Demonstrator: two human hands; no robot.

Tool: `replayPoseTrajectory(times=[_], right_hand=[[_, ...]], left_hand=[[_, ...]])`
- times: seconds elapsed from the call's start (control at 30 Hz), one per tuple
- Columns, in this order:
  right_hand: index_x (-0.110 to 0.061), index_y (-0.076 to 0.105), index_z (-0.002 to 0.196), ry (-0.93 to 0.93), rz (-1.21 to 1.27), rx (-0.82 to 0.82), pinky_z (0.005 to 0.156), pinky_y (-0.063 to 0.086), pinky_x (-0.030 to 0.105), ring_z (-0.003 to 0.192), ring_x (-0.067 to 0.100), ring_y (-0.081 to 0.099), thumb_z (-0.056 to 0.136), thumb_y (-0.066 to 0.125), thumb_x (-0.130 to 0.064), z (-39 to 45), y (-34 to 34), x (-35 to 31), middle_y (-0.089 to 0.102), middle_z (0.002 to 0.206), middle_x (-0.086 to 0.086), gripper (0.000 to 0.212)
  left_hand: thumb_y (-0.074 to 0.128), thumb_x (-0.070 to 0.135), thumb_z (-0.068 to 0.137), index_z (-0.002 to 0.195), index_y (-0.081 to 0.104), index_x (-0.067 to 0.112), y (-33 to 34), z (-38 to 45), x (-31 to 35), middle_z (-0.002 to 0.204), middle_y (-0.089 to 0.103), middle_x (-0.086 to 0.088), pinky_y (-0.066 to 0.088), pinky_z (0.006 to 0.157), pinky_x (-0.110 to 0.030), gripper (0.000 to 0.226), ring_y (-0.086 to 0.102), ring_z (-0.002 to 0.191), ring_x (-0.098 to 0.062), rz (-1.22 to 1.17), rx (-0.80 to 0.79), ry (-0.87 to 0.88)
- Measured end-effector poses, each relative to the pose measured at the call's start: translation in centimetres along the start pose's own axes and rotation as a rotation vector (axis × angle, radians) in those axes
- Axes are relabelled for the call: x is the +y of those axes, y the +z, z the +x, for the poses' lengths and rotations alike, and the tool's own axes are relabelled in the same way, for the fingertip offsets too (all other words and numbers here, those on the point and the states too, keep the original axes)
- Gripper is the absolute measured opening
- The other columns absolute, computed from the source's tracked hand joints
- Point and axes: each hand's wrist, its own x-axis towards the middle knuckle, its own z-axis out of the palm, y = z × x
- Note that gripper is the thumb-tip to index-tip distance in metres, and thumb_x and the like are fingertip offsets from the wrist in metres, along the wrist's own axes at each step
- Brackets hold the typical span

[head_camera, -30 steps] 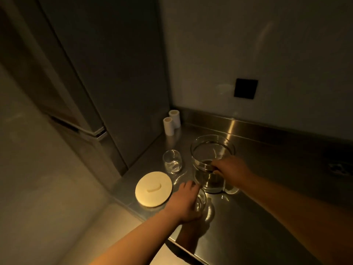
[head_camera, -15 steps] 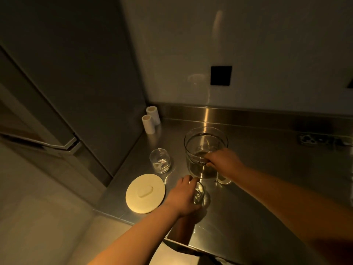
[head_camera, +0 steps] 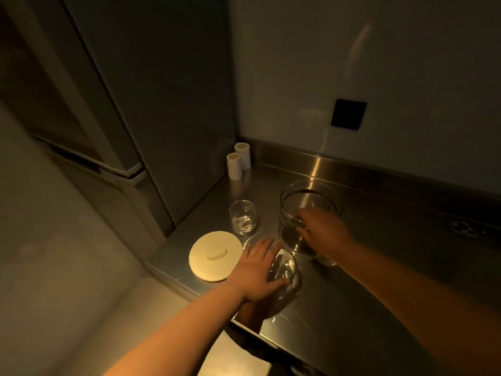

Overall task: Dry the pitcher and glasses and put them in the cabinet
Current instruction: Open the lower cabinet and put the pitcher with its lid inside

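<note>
Pitcher of clear glass [head_camera: 309, 210] stands on the steel counter [head_camera: 366, 308], the right hand [head_camera: 322, 232] curled over its near rim. Left hand [head_camera: 257, 270] wraps a small clear glass tumbler [head_camera: 284, 270]; a second clear tumbler [head_camera: 242, 220] stands beside a round cream lid [head_camera: 215, 256].

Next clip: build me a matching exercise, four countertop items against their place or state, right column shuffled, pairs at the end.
Items:
1. pitcher
2. near glass
3. far glass
4. round lid

States:
A. lies flat near the counter's left edge
B. stands untouched, no hand on it
C. left hand wraps it
D. right hand grips its side

Pairs: 1-D, 2-C, 3-B, 4-A
</note>
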Motion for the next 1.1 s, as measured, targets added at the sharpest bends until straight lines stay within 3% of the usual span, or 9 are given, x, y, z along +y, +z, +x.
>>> replayPoseTrajectory(times=[0.13, 0.27, 0.43, 0.6, 0.87, 1.1], right_hand=[[-0.018, 0.046, 0.128, -0.168, -0.056, 0.077, 0.096, 0.041, 0.035, 0.116, 0.021, 0.047, 0.090, 0.055, -0.028, 1.8, -0.6, -4.5, 0.050, 0.127, 0.003, 0.041], [-0.019, 0.044, 0.130, -0.341, -0.084, 0.098, 0.094, 0.040, 0.032, 0.115, 0.019, 0.046, 0.089, 0.055, -0.029, 5.0, 0.3, -11.8, 0.050, 0.127, 0.001, 0.043], [-0.017, 0.042, 0.132, -0.515, -0.054, 0.122, 0.092, 0.042, 0.034, 0.116, 0.021, 0.046, 0.091, 0.052, -0.030, 10.5, 3.3, -23.6, 0.048, 0.128, 0.002, 0.044], [-0.013, 0.045, 0.128, -0.615, -0.011, 0.145, 0.092, 0.044, 0.037, 0.114, 0.025, 0.048, 0.088, 0.055, -0.028, 16.8, 8.1, -35.7, 0.051, 0.125, 0.007, 0.045], [-0.005, 0.045, 0.131, -0.473, 0.008, 0.209, 0.097, 0.040, 0.037, 0.118, 0.028, 0.047, 0.085, 0.058, -0.023, 26.7, 13.7, -47.1, 0.050, 0.129, 0.012, 0.052], [-0.003, 0.053, 0.125, -0.327, -0.056, 0.211, 0.086, 0.050, 0.037, 0.105, 0.030, 0.059, 0.064, 0.076, -0.015, 30.0, 16.8, -49.4, 0.059, 0.118, 0.014, 0.066]], left_hand=[[0.041, 0.059, 0.092, 0.152, 0.005, 0.025, -2.6, -2.0, -3.5, 0.160, 0.004, 0.000, 0.003, 0.120, -0.043, 0.078, -0.002, 0.147, -0.016, -0.022, 0.113, -0.034], [0.039, 0.056, 0.094, 0.152, 0.008, 0.022, -6.2, -4.5, -10.3, 0.160, 0.006, 0.002, 0.000, 0.119, -0.037, 0.074, -0.002, 0.147, -0.015, 0.051, 0.229, -0.131], [0.040, 0.054, 0.094, 0.153, 0.007, 0.019, -11.8, -9.0, -22.6, 0.160, 0.004, -0.001, 0.003, 0.119, -0.037, 0.075, -0.002, 0.147, -0.018, 0.120, 0.280, -0.295], [0.041, 0.050, 0.096, 0.152, 0.003, 0.015, -17.3, -12.2, -35.9, 0.160, 0.002, -0.004, 0.001, 0.118, -0.035, 0.076, -0.003, 0.147, -0.019, 0.217, 0.258, -0.334], [0.040, 0.047, 0.096, 0.152, 0.002, 0.015, -21.8, -10.7, -51.4, 0.160, -0.001, -0.004, -0.002, 0.118, -0.033, 0.075, -0.004, 0.147, -0.019, 0.276, 0.154, -0.206], [0.040, 0.041, 0.097, 0.152, 0.005, 0.015, -21.1, -8.0, -56.2, 0.160, 0.004, -0.005, -0.006, 0.116, -0.030, 0.070, -0.003, 0.147, -0.019, 0.293, 0.148, -0.109]])
